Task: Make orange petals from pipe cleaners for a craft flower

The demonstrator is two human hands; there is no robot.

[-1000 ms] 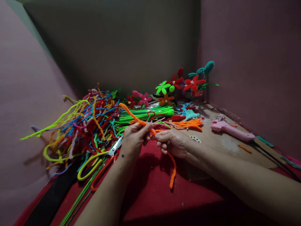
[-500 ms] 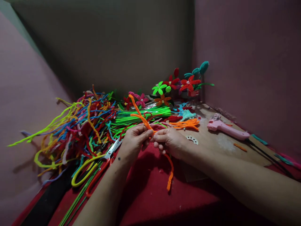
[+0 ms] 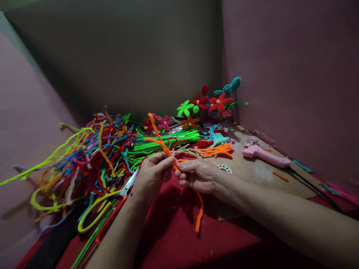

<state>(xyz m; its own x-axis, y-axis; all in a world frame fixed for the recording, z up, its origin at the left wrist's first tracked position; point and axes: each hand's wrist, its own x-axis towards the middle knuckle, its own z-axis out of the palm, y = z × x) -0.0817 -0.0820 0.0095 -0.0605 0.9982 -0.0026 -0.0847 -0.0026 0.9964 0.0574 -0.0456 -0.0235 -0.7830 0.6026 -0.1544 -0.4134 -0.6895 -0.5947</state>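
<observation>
Orange pipe cleaners cross between my two hands, their forked upper ends pointing up and left. My left hand pinches them between thumb and fingers. Closed close beside it, my right hand grips the orange strands near their crossing. One orange tail hangs down below the right hand and ends in a bent tip. The exact twist at the fingertips is partly hidden. Scissors with yellow and red handles lie just left of my left hand, partly covered by the forearm.
A tangled heap of coloured pipe cleaners lies at left. Behind my hands are a green bundle and an orange bundle. Pipe-cleaner flowers stand at the back. A pink glue gun rests on the brown board.
The view has shifted, so most things sit slightly left and lower. My fingers have shifted around the crossing, showing more orange between them. Both hands still hold the pipe cleaners.
</observation>
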